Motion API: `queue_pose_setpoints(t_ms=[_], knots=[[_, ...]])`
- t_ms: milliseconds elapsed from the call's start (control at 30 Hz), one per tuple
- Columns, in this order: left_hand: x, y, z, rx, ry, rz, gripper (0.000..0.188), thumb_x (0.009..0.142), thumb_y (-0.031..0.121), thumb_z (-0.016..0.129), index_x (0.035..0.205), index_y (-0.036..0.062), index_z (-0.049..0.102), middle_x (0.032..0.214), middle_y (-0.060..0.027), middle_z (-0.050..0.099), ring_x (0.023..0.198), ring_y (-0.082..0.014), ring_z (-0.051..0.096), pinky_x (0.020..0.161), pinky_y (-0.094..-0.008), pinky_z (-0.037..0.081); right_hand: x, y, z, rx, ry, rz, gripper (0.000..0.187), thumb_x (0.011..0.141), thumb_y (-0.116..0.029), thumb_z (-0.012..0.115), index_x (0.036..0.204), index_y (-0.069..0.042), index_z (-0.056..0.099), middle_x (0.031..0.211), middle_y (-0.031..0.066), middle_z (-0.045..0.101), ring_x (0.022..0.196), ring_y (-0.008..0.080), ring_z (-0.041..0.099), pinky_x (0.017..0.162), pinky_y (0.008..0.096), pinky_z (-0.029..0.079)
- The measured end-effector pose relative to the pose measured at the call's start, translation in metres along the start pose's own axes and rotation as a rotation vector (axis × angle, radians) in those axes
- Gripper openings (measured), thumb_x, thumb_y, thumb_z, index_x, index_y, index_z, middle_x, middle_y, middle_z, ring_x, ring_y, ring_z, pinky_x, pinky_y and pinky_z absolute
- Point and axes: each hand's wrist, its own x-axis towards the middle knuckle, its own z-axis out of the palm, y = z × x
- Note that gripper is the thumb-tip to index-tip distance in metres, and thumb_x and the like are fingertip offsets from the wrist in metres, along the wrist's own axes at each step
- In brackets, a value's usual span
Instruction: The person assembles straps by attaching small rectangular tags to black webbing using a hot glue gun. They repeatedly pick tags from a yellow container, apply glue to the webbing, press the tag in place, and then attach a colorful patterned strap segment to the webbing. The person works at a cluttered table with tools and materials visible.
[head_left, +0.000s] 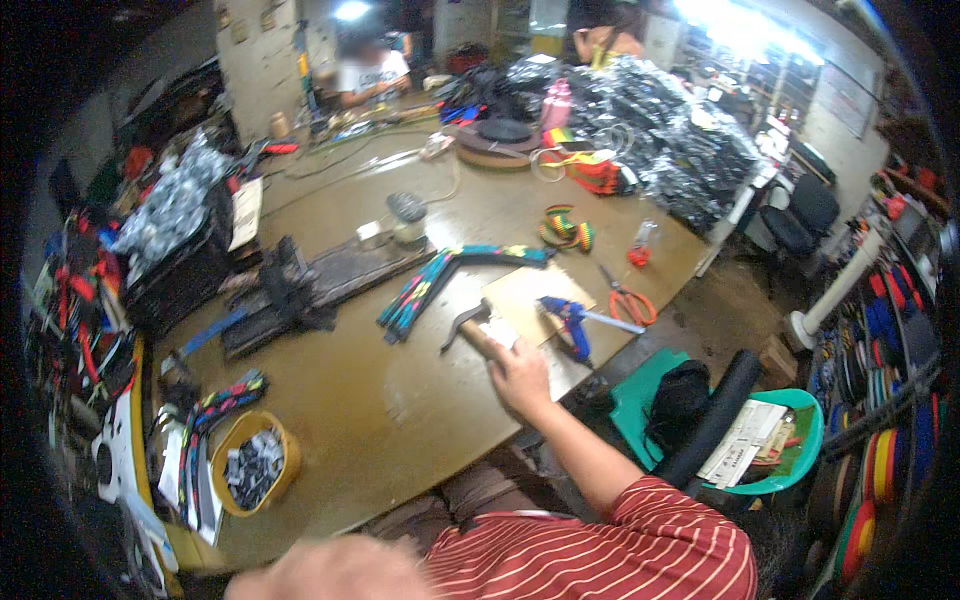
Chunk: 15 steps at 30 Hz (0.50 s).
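My right hand [521, 377] rests at the near side of the table, closed round the wooden handle of a hammer [478, 338]. The dark curved head of that hammer points away and to the left. Beyond my fingers lies a flat tan board [515, 300], and a blue glue gun [570, 318] with a pale stick sits on its right part. Orange-handled scissors [630, 303] are to the right. A teal patterned strap [450, 272] lies folded just behind the hammer. Low in the picture, my left hand [330, 570] is smeared by motion and its fingers cannot be made out.
At the near left stands a yellow tub [286, 470] of small dark pieces. A long dark metal bar [340, 290] lies across the left of the table. Webbing rolls [500, 145] and a silvery heap [660, 120] fill the back. Green bins [805, 455] stand on the right.
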Motion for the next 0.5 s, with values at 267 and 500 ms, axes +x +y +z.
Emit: queue_pose_setpoints(t_ms=[267,500], knots=[[-0.016,0.045,0.027,0.134,0.182,-0.039,0.041,0.094,0.026,0.053,0.130,0.0087,0.049,0.121,-0.0115,0.056,0.112,-0.0232,0.053,0.095,-0.0374,0.044,0.000,0.001,0.001,0.010,0.050,-0.021,0.040,0.078,-0.018,0.066,0.118,-0.016,0.059,0.084,0.0121,0.052,0.082,0.0305,0.053,0.069,0.0408,0.044],[-0.017,0.046,0.037,0.126,0.291,-0.090,0.043,0.093,0.027,0.054,0.133,0.0113,0.046,0.115,-0.0101,0.056,0.104,-0.0237,0.053,0.089,-0.0395,0.045,0.000,0.000,0.000,0.002,0.045,-0.014,0.041,0.078,-0.018,0.066,0.118,-0.016,0.059,0.086,0.0132,0.052,0.085,0.0311,0.054,0.072,0.0419,0.044]])
